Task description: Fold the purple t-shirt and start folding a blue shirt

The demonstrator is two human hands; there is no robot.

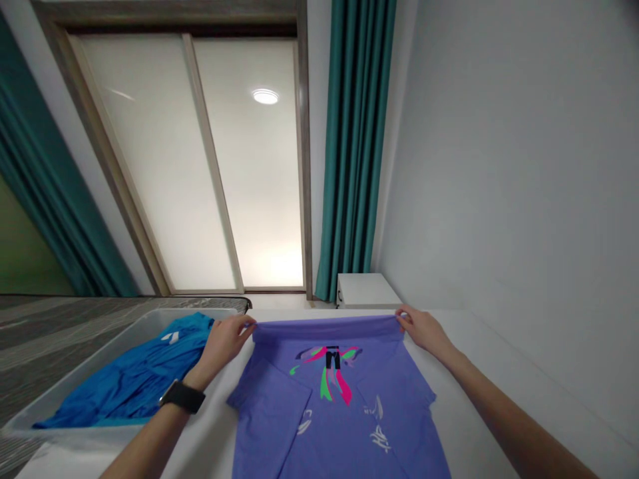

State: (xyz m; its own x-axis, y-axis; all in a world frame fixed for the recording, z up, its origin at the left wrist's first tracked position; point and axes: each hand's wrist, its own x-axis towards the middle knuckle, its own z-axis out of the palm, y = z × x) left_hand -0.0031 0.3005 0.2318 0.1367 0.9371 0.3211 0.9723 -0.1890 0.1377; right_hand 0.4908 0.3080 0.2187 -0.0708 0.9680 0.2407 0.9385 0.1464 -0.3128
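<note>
Purple printed shirt (329, 406): far hem pinched by left hand (223, 344) and right hand (424, 330), well apart.
Hem seemingly near white table (479, 379) far edge; open room rightward; gray bin (94, 352) just left.

— what's the purple shirt (324, 406) made of?
— matt cloth, with a smooth printed design (332, 372)
— and the storage bin (84, 379)?
— translucent plastic, faintly glossy; the blue garment (124, 376) in it is sheeny cloth

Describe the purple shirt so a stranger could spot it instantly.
Below the frosted window, a white table runs across the view. On it lies a purple short-sleeved shirt with a pink, green and black print, its top edge pinched by the left hand and right hand, unlike the bright blue garment in the gray bin beside it.
</note>
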